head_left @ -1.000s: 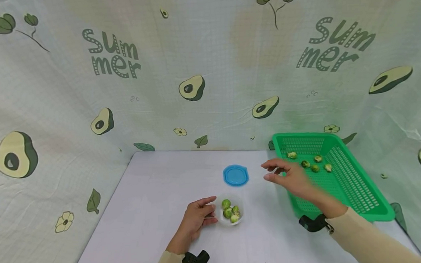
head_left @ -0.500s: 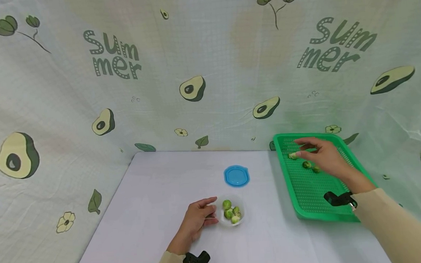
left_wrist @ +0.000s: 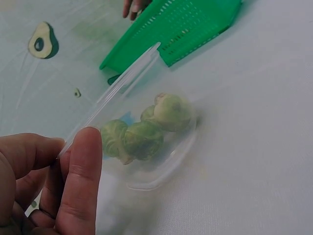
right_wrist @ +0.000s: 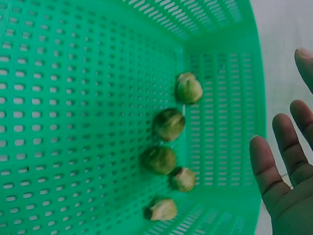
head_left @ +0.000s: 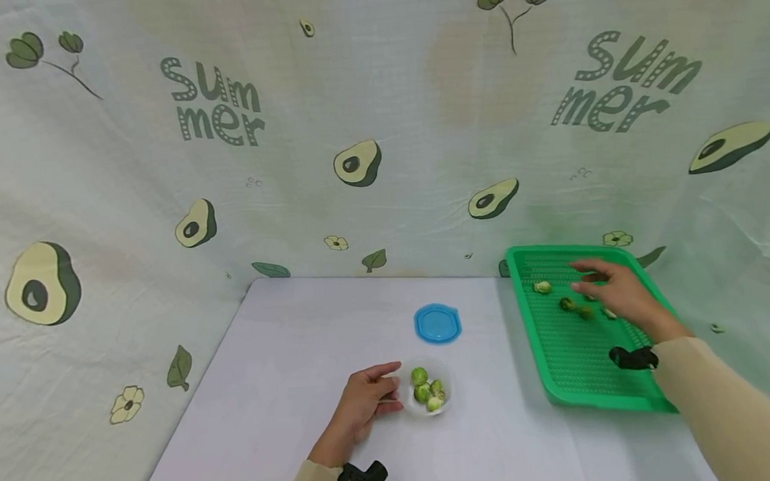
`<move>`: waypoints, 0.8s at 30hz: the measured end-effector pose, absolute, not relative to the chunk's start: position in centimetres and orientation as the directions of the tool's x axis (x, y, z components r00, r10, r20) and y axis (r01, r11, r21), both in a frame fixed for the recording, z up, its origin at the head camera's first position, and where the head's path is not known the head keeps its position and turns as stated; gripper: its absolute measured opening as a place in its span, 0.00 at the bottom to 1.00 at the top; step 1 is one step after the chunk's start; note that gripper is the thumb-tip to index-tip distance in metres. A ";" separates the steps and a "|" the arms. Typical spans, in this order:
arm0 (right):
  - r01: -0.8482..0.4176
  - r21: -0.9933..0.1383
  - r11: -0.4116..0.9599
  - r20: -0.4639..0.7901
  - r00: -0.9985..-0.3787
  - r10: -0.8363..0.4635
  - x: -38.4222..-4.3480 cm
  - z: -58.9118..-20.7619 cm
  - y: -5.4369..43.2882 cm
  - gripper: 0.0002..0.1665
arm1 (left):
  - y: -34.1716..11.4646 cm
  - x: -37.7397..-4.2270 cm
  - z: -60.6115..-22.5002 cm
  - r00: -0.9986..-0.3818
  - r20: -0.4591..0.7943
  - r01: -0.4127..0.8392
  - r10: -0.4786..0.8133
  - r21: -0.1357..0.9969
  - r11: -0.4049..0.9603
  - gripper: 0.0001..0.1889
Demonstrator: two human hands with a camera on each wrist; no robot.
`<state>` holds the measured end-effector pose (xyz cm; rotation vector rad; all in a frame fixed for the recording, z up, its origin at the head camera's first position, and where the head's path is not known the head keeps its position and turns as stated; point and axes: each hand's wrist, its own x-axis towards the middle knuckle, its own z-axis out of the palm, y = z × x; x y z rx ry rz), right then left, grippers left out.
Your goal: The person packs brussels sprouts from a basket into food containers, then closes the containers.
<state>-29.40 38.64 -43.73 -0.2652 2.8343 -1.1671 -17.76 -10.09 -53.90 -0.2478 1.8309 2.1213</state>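
At the front middle of the table stands a small clear plastic bowl (head_left: 448,385) with several Brussels sprouts (head_left: 421,393) in it. My left hand (head_left: 363,398) pinches the bowl's rim between thumb and finger; the left wrist view shows the rim (left_wrist: 112,93) tilted across the picture. My right hand (head_left: 616,294) hovers over the green basket (head_left: 598,374) at the right, its fingers apart and nothing in them. Several more sprouts (right_wrist: 168,125) lie along one end of the basket floor. In the right wrist view the fingers (right_wrist: 264,161) overlap the basket's rim.
A blue lid (head_left: 438,324) lies flat on the white table (head_left: 323,318) behind the bowl. A hanging cloth with avocado prints (head_left: 357,163) encloses the table at the back and sides.
My right hand has moved right, from the gap between bowl and basket to over the basket, and slightly further right since. My left hand stays at the bowl's rim.
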 end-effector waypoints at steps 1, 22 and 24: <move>-0.121 -0.707 0.697 -0.007 -0.984 -0.178 -29.5 -44.1 39.0 0.40 | -10.1 -17.8 -53.9 -0.931 -0.340 -0.356 0.133 0.927 -0.122 0.23; -0.043 -0.668 0.743 -0.153 -0.969 -0.194 -31.5 -49.2 43.3 0.41 | -10.0 -17.8 -53.9 -0.929 -0.348 -0.362 0.124 0.925 -0.115 0.22; -0.033 -0.667 0.744 -0.172 -0.965 -0.197 -31.6 -49.6 43.4 0.42 | -10.0 -17.9 -53.9 -0.929 -0.348 -0.362 0.126 0.925 -0.117 0.22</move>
